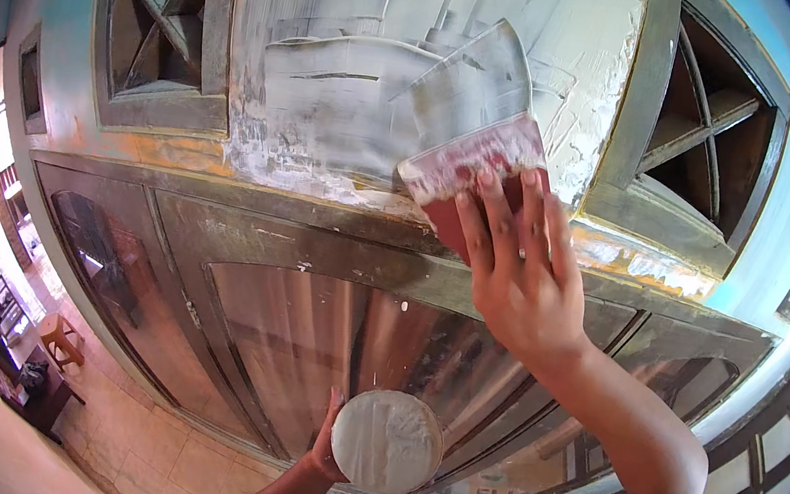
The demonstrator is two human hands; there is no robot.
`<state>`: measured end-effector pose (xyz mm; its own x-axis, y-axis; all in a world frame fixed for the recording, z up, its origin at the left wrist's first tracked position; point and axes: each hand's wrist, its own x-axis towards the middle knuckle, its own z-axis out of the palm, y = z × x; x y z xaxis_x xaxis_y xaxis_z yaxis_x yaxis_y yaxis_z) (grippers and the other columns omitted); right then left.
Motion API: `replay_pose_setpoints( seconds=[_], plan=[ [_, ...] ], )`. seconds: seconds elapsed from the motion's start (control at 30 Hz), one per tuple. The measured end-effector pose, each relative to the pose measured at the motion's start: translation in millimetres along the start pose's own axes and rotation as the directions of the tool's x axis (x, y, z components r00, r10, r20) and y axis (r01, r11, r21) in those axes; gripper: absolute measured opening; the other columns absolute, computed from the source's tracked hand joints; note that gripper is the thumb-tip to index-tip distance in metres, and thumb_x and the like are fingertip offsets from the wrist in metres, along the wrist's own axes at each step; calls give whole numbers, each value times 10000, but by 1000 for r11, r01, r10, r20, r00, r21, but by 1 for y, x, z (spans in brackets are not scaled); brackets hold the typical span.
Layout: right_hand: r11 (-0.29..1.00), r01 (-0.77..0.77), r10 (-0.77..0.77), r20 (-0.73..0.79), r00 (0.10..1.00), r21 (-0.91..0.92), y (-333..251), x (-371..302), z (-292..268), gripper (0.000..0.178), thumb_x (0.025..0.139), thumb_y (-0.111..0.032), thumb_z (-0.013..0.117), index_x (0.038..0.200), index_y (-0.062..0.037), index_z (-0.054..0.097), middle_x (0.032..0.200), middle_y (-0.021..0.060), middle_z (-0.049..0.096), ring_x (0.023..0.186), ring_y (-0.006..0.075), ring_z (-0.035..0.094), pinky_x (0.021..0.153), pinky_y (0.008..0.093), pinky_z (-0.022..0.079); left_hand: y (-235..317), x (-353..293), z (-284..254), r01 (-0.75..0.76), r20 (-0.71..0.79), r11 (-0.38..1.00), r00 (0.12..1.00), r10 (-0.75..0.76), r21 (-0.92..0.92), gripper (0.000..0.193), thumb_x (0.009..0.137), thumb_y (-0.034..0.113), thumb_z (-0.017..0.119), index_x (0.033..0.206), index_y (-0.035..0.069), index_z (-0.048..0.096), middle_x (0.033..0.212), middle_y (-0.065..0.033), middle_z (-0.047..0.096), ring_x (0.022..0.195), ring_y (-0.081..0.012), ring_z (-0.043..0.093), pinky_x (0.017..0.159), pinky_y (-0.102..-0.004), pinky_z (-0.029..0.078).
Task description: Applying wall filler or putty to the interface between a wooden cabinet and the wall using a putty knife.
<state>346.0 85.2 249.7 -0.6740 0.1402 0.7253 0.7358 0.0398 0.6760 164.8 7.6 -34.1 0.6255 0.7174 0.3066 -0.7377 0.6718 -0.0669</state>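
Note:
My right hand (532, 292) is closed around the dark red grip of a wide putty knife (476, 188). Its broad, smeared blade tilts up and lies against a wall panel (327, 86) covered in streaky white and grey putty. White putty also coats the upper part of the grip. Lower down, my left hand (325, 444) is wrapped around the side of a round tub (386, 443), whose top shows a pale, smeared surface. Most of the left fingers are hidden behind the tub.
Wooden vents with crossed bars flank the panel, one at left (160, 17) and one at right (709, 130). Below runs a brown wooden frame (318, 221) with glass panes and curtains behind. A small stool (61, 339) stands on the tiled floor (145, 444) at far left.

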Motion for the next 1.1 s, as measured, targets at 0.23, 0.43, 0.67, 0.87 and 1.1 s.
replay_pose_setpoints(
  seconds=[0.23, 0.43, 0.67, 0.87, 1.1],
  plan=[
    [938, 77, -37, -124, 992, 337, 19, 32, -33, 490, 882, -97, 637, 1368, -37, 616, 1436, 134, 591, 1348, 331, 564, 1117, 477, 453, 10, 0, 1, 65, 19, 998, 998, -65, -13, 1049, 836, 935, 286, 1592, 213, 368, 1620, -121, 388, 1458, -417, 397, 1142, -697, 321],
    [978, -207, 201, -237, 951, -1, 24, 84, 7, 501, 918, -219, 618, 1400, -84, 584, 1483, 66, 553, 1321, 280, 571, 1004, 425, 505, 25, -8, 12, 38, -61, 999, 997, -37, 9, 1037, 866, 899, 339, 1529, 111, 463, 1537, -162, 496, 1382, -411, 492, 1141, -614, 379],
    [973, -204, 204, -12, 979, -106, -30, 64, 12, 549, 931, -163, 579, 1464, -45, 521, 1527, 132, 512, 1363, 372, 544, 986, 441, 539, 51, -20, 26, 83, -18, 995, 996, -82, 55, 1059, 857, 910, 324, 1550, 116, 428, 1564, -163, 461, 1405, -405, 466, 1156, -624, 356],
    [986, -164, 161, 138, 977, 9, -65, 19, 1, 533, 953, -153, 566, 1464, -11, 517, 1539, 168, 501, 1367, 410, 534, 1024, 482, 521, 60, -34, 36, 147, -413, 798, 901, 136, 585, 1097, 832, 936, 295, 1602, 155, 331, 1610, -166, 387, 1452, -425, 402, 1140, -677, 348],
    [923, -324, 359, -160, 919, 209, -16, 69, -31, 646, 875, 115, 588, 1496, -26, 481, 1481, 193, 551, 1343, 423, 543, 985, 436, 574, 77, -49, 17, 121, -79, 991, 989, -125, -52, 1069, 834, 915, 393, 1560, 130, 413, 1570, -182, 444, 1411, -449, 445, 1136, -685, 341]
  ],
)
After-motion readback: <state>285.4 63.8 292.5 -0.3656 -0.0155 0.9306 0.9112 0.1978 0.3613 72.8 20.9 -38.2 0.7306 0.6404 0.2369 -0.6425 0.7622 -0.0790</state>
